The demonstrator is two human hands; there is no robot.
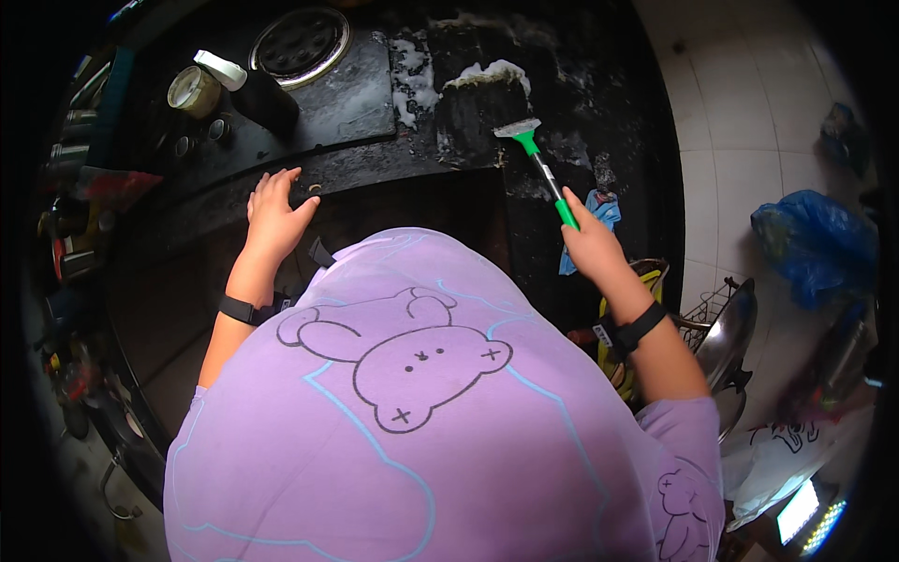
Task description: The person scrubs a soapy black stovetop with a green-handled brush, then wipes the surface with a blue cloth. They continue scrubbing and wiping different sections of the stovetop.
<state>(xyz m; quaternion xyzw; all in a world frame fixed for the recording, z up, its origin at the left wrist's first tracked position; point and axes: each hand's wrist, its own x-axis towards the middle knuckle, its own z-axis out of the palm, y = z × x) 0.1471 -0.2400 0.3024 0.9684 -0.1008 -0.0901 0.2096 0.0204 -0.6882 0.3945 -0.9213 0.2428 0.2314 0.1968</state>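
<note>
My right hand (593,242) grips the green handle of a long scraper (544,172). Its flat metal blade points away from me and lies on or just over the black countertop (477,116). Beyond the blade a ridge of whitish foam (491,72) borders a darker, wiped-looking patch. More white foam (411,81) streaks the surface to the left of it. My left hand (277,211) holds nothing; its fingers are spread at the front edge of the counter, near a small curved scrap (315,187). Whether those fingertips press on the edge I cannot tell.
A black bottle with a white top (263,98) and a jar (193,91) stand on the stove panel, by a round burner (302,46). A blue cloth (604,207) lies beside my right hand. Blue plastic bags (815,242) and a metal pan lid (727,337) are at the right.
</note>
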